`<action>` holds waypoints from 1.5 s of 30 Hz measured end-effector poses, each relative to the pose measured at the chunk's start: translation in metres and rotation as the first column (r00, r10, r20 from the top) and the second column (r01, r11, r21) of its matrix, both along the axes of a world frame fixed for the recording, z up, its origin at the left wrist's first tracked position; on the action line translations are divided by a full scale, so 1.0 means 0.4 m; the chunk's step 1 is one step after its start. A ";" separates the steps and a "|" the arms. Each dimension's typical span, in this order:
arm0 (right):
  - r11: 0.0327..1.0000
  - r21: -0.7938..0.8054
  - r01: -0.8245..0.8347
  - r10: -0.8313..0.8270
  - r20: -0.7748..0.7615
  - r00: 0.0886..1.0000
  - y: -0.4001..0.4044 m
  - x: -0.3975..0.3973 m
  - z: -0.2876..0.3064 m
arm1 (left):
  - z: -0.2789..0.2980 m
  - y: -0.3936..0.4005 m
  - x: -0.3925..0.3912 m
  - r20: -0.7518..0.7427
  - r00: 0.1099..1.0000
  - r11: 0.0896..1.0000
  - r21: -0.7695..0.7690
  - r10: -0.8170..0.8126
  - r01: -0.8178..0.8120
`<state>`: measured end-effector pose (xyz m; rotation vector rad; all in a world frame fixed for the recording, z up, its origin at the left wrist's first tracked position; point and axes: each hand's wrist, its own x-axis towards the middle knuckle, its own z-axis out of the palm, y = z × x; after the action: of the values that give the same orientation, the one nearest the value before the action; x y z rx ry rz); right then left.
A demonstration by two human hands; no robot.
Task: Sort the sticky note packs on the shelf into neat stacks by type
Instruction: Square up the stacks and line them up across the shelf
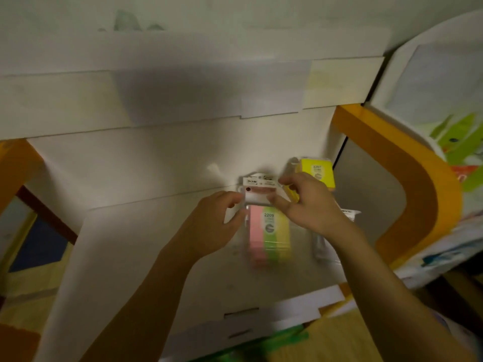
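A clear-wrapped pack of pink, green and yellow sticky notes (269, 231) marked 2209 hangs over the white shelf (130, 231). My left hand (214, 226) pinches the left side of its white header card (257, 190). My right hand (311, 205) pinches the right side of the same card. A yellow sticky note pack (317, 171) stands just behind my right hand. Another clear-wrapped pack (349, 214) pokes out under my right wrist, mostly hidden.
White cardboard sheets (183, 95) cover the back above the shelf. An orange curved frame (418, 192) bounds the shelf on the right, with colourful packaging (462, 142) beyond it. Green and yellow items (287, 338) lie below the shelf's front edge.
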<state>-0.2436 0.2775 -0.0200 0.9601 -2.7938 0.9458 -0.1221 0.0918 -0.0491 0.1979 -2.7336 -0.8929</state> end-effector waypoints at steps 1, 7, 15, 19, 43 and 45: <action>1.000 -0.001 0.004 -0.004 0.018 1.000 0.015 0.007 -0.012 | -0.007 0.008 -0.008 0.002 1.000 1.000 0.011 0.004 -0.004; 0.997 -0.072 0.025 -0.012 0.176 0.984 0.057 0.025 -0.069 | -0.040 0.056 -0.041 0.044 0.995 0.980 0.176 0.085 -0.092; 0.880 -0.401 0.256 -0.031 0.488 0.872 0.025 0.145 -0.187 | -0.204 0.159 -0.041 0.206 0.941 0.578 0.747 0.267 -0.327; 0.777 -0.542 0.321 0.025 0.536 0.844 0.017 0.164 -0.232 | -0.218 0.220 -0.043 0.180 0.930 0.326 0.901 0.321 -0.287; 0.691 -0.629 0.356 0.344 0.719 0.603 -0.337 0.372 -0.284 | -0.230 -0.058 0.190 0.174 0.800 0.101 0.955 0.574 -0.280; 0.706 -0.631 0.321 0.387 0.724 0.571 -0.400 0.418 -0.280 | -0.224 -0.115 0.242 0.189 0.766 0.041 0.962 0.614 -0.269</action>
<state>-0.0765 0.1174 -0.1320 0.4565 -2.3585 2.8488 -0.0252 0.0458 -0.1386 1.0172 -1.1725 -2.0630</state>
